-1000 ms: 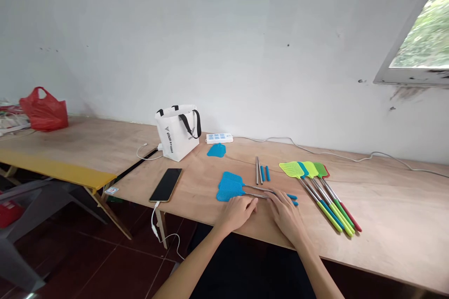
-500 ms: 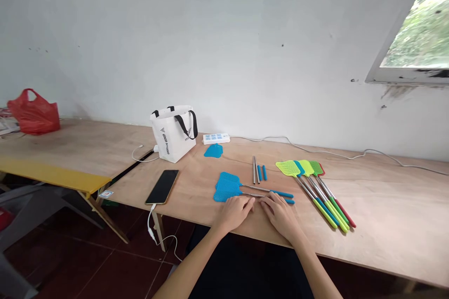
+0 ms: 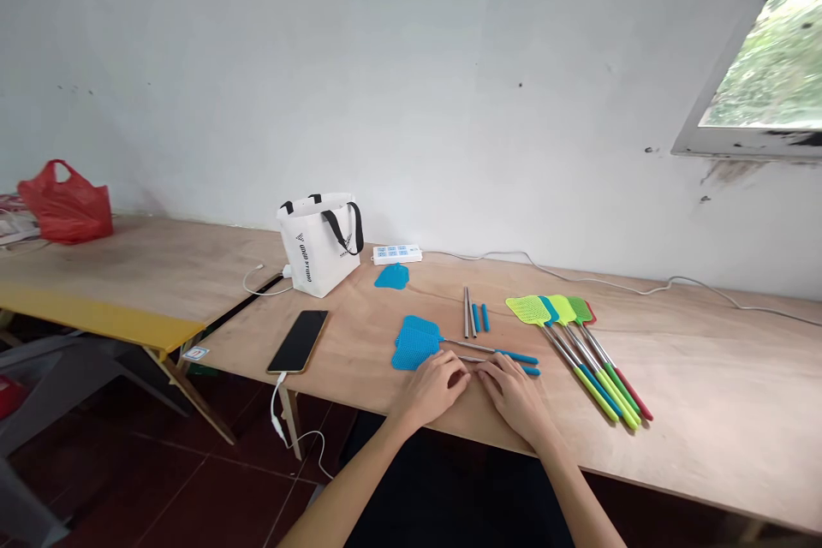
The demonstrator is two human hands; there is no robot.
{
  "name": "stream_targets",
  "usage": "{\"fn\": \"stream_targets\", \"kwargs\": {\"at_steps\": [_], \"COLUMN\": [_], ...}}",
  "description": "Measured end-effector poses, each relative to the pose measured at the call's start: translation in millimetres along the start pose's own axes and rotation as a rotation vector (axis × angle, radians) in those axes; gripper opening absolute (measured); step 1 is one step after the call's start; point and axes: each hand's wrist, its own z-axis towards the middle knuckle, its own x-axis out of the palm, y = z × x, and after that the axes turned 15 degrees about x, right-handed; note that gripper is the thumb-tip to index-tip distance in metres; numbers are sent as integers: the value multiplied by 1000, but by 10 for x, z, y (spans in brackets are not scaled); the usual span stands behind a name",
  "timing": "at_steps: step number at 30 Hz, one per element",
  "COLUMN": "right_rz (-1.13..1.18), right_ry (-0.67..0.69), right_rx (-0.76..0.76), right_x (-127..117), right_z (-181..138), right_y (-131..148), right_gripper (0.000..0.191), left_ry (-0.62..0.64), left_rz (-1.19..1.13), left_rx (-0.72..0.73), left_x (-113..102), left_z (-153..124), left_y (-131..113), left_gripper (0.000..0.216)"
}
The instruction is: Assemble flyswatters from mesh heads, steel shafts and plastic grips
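Note:
Two blue fly swatters [image 3: 416, 344] lie side by side on the plywood table [image 3: 706, 394], heads to the left, metal shafts running right to blue grips [image 3: 517, 357]. My left hand [image 3: 434, 386] rests on the nearer shaft just right of the heads, fingers curled over it. My right hand [image 3: 514, 390] lies over the same shaft near the grip, fingers bent down on it. Behind them lie two loose metal rods [image 3: 468, 312], two loose blue grips [image 3: 480, 317] and a separate blue swatter head [image 3: 392, 276].
Several assembled swatters [image 3: 581, 347] with green, blue and red handles lie at the right. A phone [image 3: 298, 341] on a cable, a white tote bag [image 3: 319, 242] and a power strip [image 3: 397, 253] sit to the left. A red plastic bag [image 3: 64, 201] is on the far left table.
My hands have drawn slightly closer together on the nearer swatter's shaft. The view shifted a little; the objects on the table stay put.

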Motion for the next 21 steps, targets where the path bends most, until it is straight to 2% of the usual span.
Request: {"fn": "stream_targets", "kwargs": {"at_steps": [7, 21], "right_rz": [-27, -54], "right_ry": [-13, -16], "right_rx": [-7, -3], "right_x": [15, 4], "right_z": [-1, -2], "right_y": [-11, -7], "right_gripper": [31, 29], "left_ry": [14, 45], "left_rz": [47, 44], "left_rx": [58, 37], "left_x": [27, -13], "left_z": [-11, 1], "left_y": [12, -32], "left_gripper": [9, 10]}}
